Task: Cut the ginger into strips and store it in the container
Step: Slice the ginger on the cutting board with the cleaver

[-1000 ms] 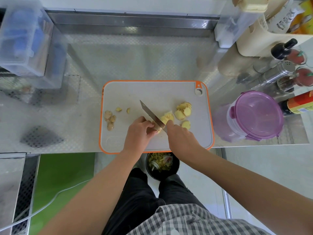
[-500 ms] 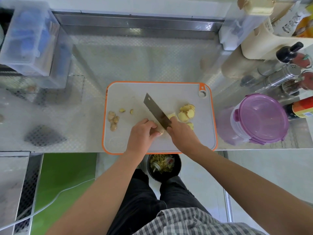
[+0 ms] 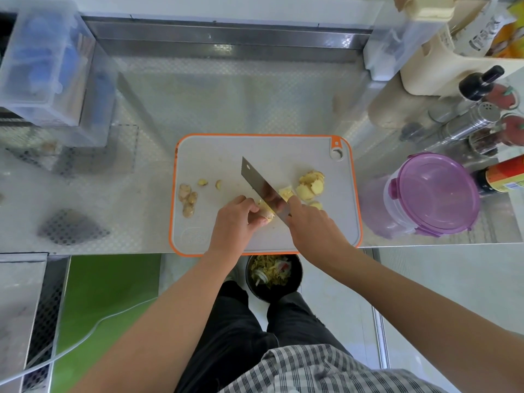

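Two grips meet over a grey, orange-rimmed plastic cutting board [image 3: 283, 154] on the steel counter [image 3: 226, 103]: left grip [image 3: 235, 222] curls around a pale yellow ginger knob [image 3: 266, 212]; right grip [image 3: 309, 225] clasps a rectangular steel cleaver [image 3: 261, 184], its blade just right of the knob.

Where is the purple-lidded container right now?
In the head view, the purple-lidded container stands on the counter, just right of the cutting board.
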